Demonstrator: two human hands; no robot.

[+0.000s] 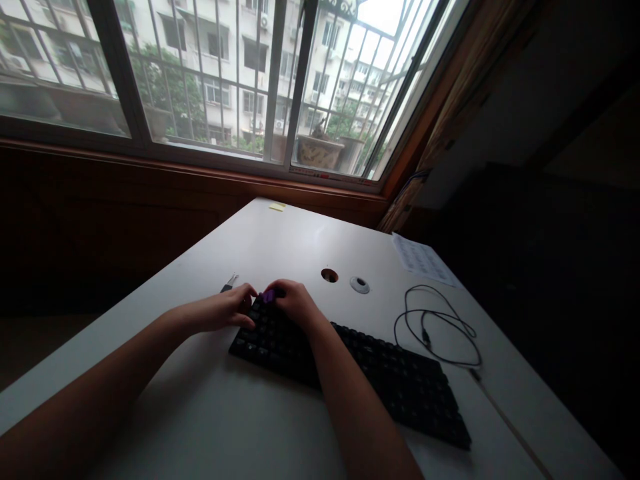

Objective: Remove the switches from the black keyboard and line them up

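A black keyboard lies slantwise on the white desk. At its upper left corner, my left hand grips the left edge, with the thumb low on that edge and the fingers curled near the corner. My right hand is over the top left keys, its fingers closed on a small purple piece pressed against the keyboard. What kind of thing the purple piece is cannot be made out. Just beyond my left hand lies a small tool with a dark handle and thin metal prongs, partly hidden by the hand.
The white desk stands by a barred window. A coiled black cable lies right of the keyboard. Behind it are a round cable hole, a grey ring-shaped cover and printed paper. A yellow note is at the far corner.
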